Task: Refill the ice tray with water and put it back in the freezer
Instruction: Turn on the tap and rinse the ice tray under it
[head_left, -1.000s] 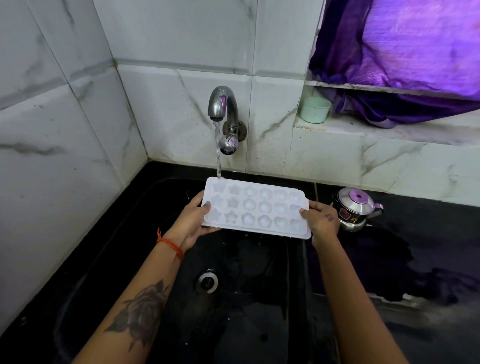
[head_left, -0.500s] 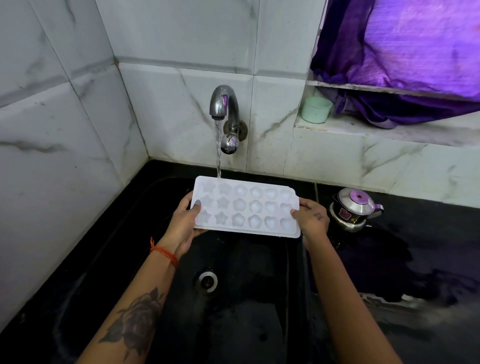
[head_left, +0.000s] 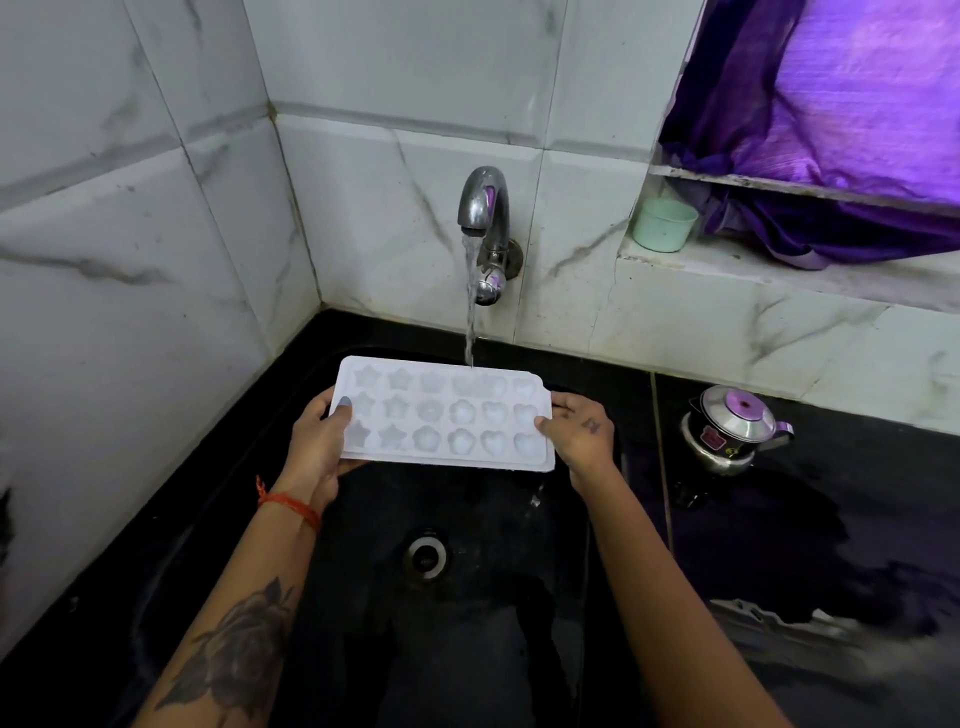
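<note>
Filling step: the left hand (head_left: 317, 447) and right hand (head_left: 579, 434) grasp the short ends of the white ice tray (head_left: 444, 413), held over the black sink (head_left: 156, 545). Tap (head_left: 483, 208) water strikes a far-row cell; near cells seem filled. Next: shift the tray under the stream, keeping it level.

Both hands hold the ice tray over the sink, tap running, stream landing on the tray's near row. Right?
Not quite. The head view shows the stream landing on the far row of the ice tray, by the wall. The left hand and right hand do hold it over the sink.
</note>
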